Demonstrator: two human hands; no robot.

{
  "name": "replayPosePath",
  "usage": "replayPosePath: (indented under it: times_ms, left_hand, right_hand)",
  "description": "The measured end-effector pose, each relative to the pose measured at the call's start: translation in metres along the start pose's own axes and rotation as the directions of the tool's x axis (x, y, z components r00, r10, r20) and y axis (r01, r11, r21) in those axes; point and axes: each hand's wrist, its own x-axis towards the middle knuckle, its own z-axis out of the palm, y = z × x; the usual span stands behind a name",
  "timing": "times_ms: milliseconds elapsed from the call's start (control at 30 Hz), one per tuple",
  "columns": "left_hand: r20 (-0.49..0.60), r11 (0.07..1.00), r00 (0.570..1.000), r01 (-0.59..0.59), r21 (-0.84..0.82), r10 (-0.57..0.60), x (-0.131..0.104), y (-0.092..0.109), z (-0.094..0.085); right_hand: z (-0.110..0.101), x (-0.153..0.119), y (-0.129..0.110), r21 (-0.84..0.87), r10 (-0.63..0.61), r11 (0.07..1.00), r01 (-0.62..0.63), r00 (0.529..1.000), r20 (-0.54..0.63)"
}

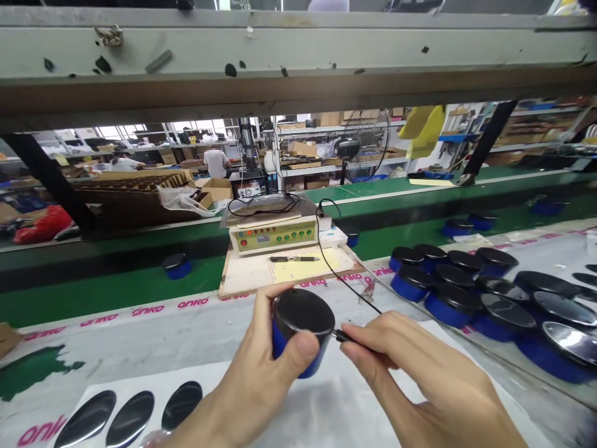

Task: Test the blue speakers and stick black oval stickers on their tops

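My left hand is wrapped round a round blue device with a black top, holding it a little above the white work surface. Its thumb presses on the near rim. In my right hand a black cable plug is pinched between thumb and fingertips. The plug's metal tip meets the right side of the device; whether it is inserted I cannot tell. From the plug, a thin black cable runs up to a tester box with a small display, a red button and green buttons.
Several similar blue devices stand grouped at the right. Glossy black oval discs lie on a white sheet at lower left. A pen rests on a board before the box. Behind runs a green conveyor belt; a shelf beam crosses overhead.
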Motion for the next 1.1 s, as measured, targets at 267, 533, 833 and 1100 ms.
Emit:
replayPosePath:
  times_ms: [267, 533, 833, 1100]
  left_hand:
    - [0.098, 0.521, 0.764, -0.522, 0.675, 0.638, 0.007, -0.016, -0.003]
    - [0.458, -0.015, 0.462, -0.692, 0.722, 0.759, 0.0, -0.006, -0.004]
    - [0.454, -0.003, 0.489, -0.677, 0.736, 0.745, 0.006, 0.004, -0.007]
    - [0.421, 0.263, 0.776, -0.578, 0.772, 0.47, 0.011, -0.008, -0.017]
  right_hand:
    - [0.035, -0.004, 0.024, 0.237, 0.092, 0.965, -0.108, 0.993, 0.08]
    - [0.055, -0.033, 0.041, 0.342, 0.061, 0.937, -0.076, 0.997, 0.054]
    - [0.05, -0.033, 0.042, 0.24, -0.061, 0.969, 0.055, 0.998, 0.017]
    - [0.047, -0.03, 0.041, 0.117, -0.185, 0.979, 0.169, 0.972, 0.145]
